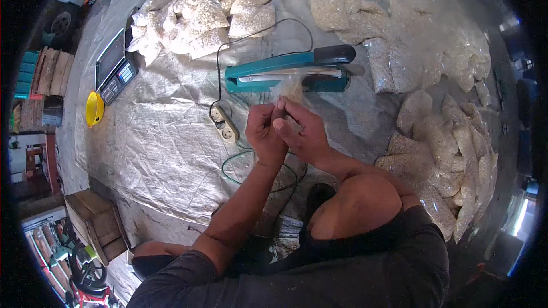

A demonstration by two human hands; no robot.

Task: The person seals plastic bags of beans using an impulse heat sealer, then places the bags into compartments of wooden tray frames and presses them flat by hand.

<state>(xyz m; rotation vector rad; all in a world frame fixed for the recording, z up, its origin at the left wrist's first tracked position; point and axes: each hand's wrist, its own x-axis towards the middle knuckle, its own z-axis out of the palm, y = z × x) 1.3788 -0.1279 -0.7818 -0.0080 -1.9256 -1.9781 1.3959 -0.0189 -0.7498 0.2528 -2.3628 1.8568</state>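
Note:
Both hands are together in front of a green impulse bag sealer [251,72] with a black handle. My left hand [266,136] and my right hand [307,137] are closed, thumbs and fingertips pinched at the near end of a small clear plastic bag [292,90]. Pale bits show inside the bag, whose far part lies over the sealer's front edge. The fingers hide the bag's near end. The sealer's upper arm stands raised from its base at the left. A white power strip [224,124] lies left of my left hand.
Filled clear bags are heaped at the back left [200,17], back right [394,57] and right [451,154]. A digital scale [117,77] and a yellow bowl [95,109] sit at left. A cord [218,74] loops round the sealer. A wooden box [97,222] stands lower left.

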